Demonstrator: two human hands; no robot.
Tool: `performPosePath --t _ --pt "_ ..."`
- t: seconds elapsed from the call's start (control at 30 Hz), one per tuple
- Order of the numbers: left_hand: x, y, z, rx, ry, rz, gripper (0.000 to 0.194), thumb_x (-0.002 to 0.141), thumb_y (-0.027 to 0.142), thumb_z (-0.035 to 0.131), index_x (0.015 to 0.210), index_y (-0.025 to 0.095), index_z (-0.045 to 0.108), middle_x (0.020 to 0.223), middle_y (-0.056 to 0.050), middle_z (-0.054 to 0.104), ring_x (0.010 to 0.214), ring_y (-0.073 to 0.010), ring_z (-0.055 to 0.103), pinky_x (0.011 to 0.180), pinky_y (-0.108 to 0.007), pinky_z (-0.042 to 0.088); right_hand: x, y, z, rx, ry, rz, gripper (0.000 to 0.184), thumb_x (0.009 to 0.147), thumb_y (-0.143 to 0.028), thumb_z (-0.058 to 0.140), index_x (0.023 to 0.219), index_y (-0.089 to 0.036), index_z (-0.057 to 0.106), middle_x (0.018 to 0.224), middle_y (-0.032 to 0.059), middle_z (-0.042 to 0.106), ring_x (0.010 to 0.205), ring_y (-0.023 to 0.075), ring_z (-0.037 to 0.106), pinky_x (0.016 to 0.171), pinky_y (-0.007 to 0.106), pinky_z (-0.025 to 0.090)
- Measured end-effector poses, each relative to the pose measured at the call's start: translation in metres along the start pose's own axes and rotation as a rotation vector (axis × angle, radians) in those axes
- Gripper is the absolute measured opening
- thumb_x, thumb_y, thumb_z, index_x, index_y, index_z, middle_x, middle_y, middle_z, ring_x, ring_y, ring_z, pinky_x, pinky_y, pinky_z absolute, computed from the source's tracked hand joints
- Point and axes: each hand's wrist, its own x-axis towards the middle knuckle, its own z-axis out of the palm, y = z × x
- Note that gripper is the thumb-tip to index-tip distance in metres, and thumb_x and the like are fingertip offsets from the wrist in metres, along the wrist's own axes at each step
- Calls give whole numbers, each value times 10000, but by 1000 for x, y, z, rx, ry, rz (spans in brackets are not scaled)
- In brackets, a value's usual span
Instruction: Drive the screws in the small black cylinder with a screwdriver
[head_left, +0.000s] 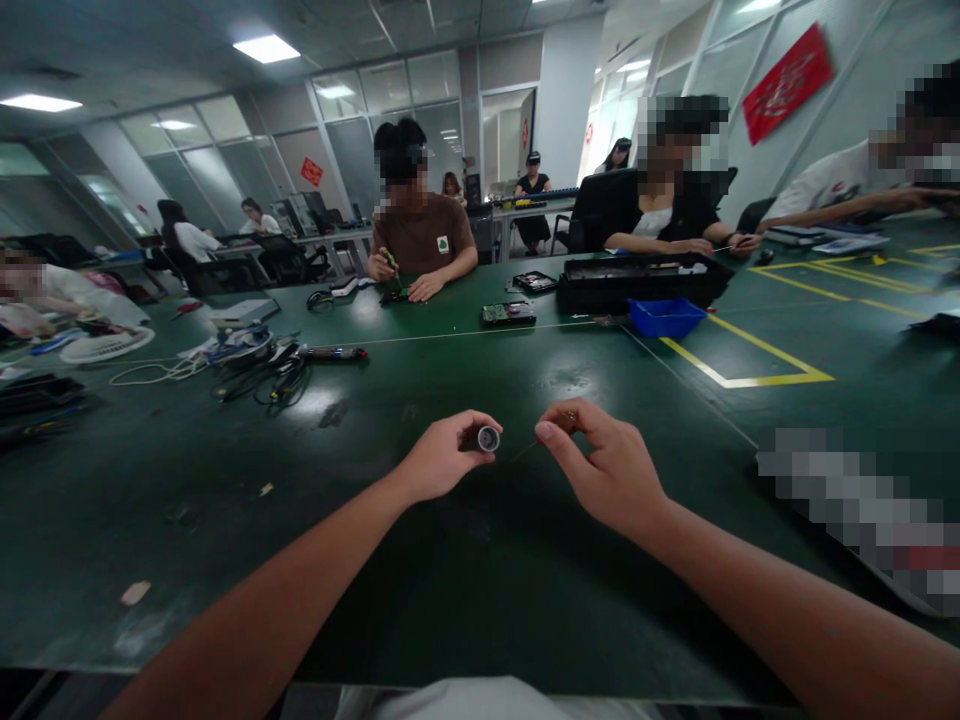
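Note:
My left hand [446,455] is closed around a small grey cylinder [488,439], whose round, hollow-looking end faces me. Just to its right, my right hand [611,470] pinches a thin-shafted tool with a brownish handle [568,421]. The tool's fine shaft points left and down toward the cylinder, with a small gap between them. Its exact kind is hard to tell because my fingers cover most of it. Both hands are above the green table [420,590], near its middle.
Beyond my hands lie a hard drive [508,314], a blue tray [667,318] and a long black bin [637,285]. Tangled cables [281,375] and a dark screwdriver-like tool [337,353] lie to the left. A co-worker [424,235] works across the table; a blurred-out object [862,510] is at right.

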Motion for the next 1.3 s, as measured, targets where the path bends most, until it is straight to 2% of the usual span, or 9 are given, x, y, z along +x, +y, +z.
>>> performPosePath --t 0.17,0.3,0.6,0.7,0.8,0.97,1.07,1.2,1.3 --pt "-11 0 -3 248 88 54 339 827 193 711 1159 252 678 1204 -39 676 1157 -233 603 1081 -425 408 -5 2 1 64 43 -7 174 975 -330 512 1067 -219 610 876 38 732 792 197 705 686 317 517" --pt "-13 2 0 240 118 58 443 814 175 728 1242 248 643 1247 -46 668 1178 -234 601 1081 -407 421 -6 5 5 46 -5 -21 174 968 -330 529 1075 -225 617 931 48 750 845 212 718 718 329 533" --pt "-14 -3 0 335 102 136 377 847 275 724 1220 272 667 1230 -23 682 1160 -233 611 1102 -414 390 -3 5 2 -7 -11 22 190 936 -380 596 1000 -214 664 818 26 740 717 189 702 641 304 524" --pt "-14 -5 -1 381 114 143 381 857 304 716 1233 288 659 1228 -12 685 1164 -237 607 1141 -443 334 -2 3 0 2 -64 -36 149 953 -298 554 1031 -205 641 850 32 725 755 182 691 674 302 524" --pt "-14 -5 -2 382 126 135 399 864 309 705 1257 280 645 1226 -26 683 1151 -243 608 1075 -423 405 -2 0 0 -2 -119 -113 144 963 -247 503 1039 -208 619 922 47 713 823 185 679 726 312 520" --pt "-14 -5 0 438 99 138 385 877 331 685 1258 301 638 1231 -23 683 1159 -261 603 1136 -497 312 -3 -2 3 -97 -102 -68 200 1000 -315 455 992 -213 626 754 13 677 605 152 617 579 285 446" --pt "-14 -5 2 454 79 145 369 892 341 667 1257 302 631 1219 -16 688 1148 -252 610 1158 -515 256 -5 -3 3 -125 -98 -77 198 987 -264 448 1110 -197 588 743 15 651 593 154 589 566 284 427" --pt "-15 -4 3 471 85 148 356 892 321 670 1246 301 635 1191 -7 696 1115 -238 615 1116 -466 325 -7 -5 2 -114 -143 -140 166 971 -212 432 1054 -194 574 856 51 658 754 185 621 668 311 460" --pt "-15 -3 2 489 105 161 364 884 309 682 1245 300 637 1201 -2 691 1107 -229 606 1053 -409 387 -6 -6 3 -127 -175 -94 196 1013 -278 400 1011 -206 582 765 18 635 648 161 598 605 295 430"
